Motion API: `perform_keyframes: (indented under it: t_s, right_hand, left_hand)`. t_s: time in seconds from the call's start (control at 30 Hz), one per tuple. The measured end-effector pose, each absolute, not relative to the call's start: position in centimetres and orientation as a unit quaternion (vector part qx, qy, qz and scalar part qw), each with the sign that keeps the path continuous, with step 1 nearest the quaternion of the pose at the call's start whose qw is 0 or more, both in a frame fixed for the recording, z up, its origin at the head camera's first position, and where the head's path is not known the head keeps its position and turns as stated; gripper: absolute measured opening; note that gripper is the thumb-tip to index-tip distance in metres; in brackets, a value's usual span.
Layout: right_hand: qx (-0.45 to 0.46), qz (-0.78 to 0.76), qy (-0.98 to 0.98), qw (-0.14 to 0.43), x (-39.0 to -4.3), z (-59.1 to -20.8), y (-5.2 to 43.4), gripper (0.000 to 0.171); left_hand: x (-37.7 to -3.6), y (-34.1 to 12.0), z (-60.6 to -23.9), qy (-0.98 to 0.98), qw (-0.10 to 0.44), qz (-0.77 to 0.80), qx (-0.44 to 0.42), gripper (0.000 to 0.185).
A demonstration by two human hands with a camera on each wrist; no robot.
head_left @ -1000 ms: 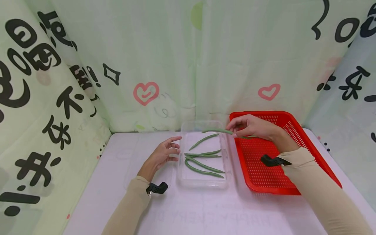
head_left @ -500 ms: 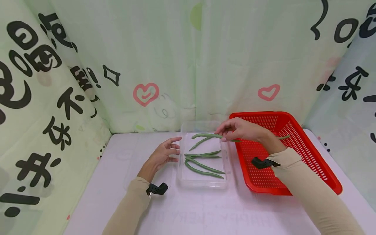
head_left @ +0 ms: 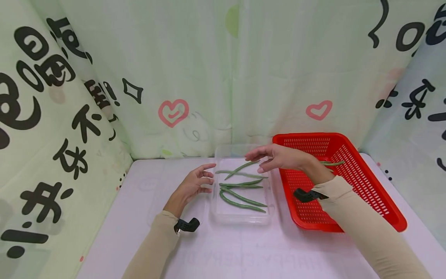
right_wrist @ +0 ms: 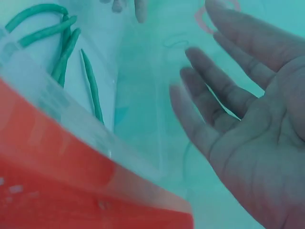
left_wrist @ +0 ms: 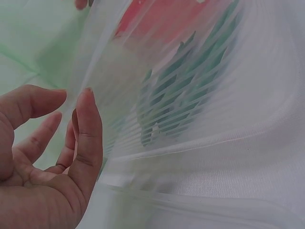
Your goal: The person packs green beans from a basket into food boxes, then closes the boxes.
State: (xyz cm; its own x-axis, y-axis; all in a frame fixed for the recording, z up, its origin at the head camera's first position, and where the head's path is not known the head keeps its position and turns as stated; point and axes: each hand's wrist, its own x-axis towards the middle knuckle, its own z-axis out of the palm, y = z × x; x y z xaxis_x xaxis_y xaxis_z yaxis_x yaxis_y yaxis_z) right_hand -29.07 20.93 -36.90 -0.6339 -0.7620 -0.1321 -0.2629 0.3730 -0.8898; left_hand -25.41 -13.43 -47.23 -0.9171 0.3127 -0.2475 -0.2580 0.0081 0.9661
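Observation:
Several green beans [head_left: 242,197] lie loosely in a clear plastic box [head_left: 240,219], and one bean [head_left: 230,173] crosses another near the back. My right hand [head_left: 283,158] hovers over the box's back right corner, its fingers apart and holding nothing. The right wrist view shows that hand's palm [right_wrist: 257,114] with nothing in it. Beside the box's left rim, my left hand [head_left: 193,184] stays with loosely bent fingers. In the left wrist view, those fingers [left_wrist: 88,129] are next to the clear wall; whether they touch it I cannot tell.
A red perforated basket [head_left: 313,201] stands right of the box, with more beans [head_left: 334,163] partly hidden behind my right forearm. The white tabletop [head_left: 216,248] extends in front. A printed curtain [head_left: 223,77] hangs along the back and sides.
My right hand has carried a bean left from the basket side and let it go into the box. Its fingers have spread. My left hand has stayed put.

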Motion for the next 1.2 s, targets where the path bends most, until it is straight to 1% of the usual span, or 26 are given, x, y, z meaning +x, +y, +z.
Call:
perform_keyframes:
  t_s: [0.07, 0.13, 0.37, 0.5, 0.67, 0.97, 1.2]
  right_hand:
    - [-0.325, -0.454, 0.784, 0.272, -29.0, -36.8, 21.2, 0.059]
    - [-0.317, -0.46, 0.787, 0.263, -29.0, -36.7, 21.5, 0.06]
    - [-0.3, -0.47, 0.795, 0.24, -28.8, -36.7, 23.0, 0.05]
    - [-0.29, -0.478, 0.794, 0.237, -28.7, -36.9, 23.9, 0.047]
    - [-0.273, -0.482, 0.804, 0.216, -28.5, -37.1, 25.1, 0.042]
    - [-0.262, -0.491, 0.806, 0.201, -28.5, -37.4, 27.5, 0.047]
    - [-0.221, -0.499, 0.817, 0.184, -28.6, -37.9, 29.2, 0.05]
  left_hand:
    - [-25.4, -13.4, -47.3, 0.681, 0.204, 0.704, 0.02, 0.064]
    - [-25.4, -13.4, -47.3, 0.681, 0.204, 0.703, 0.02, 0.064]
    - [-25.3, -13.4, -47.0, 0.682, 0.202, 0.702, 0.019, 0.062]
    - [-25.3, -13.5, -47.0, 0.681, 0.202, 0.703, 0.018, 0.061]
    - [-25.2, -13.4, -47.0, 0.681, 0.201, 0.704, 0.015, 0.06]
    - [-25.2, -13.4, -46.8, 0.686, 0.201, 0.699, 0.017, 0.061]
    - [-25.2, -13.5, -47.1, 0.683, 0.2, 0.702, 0.021, 0.062]
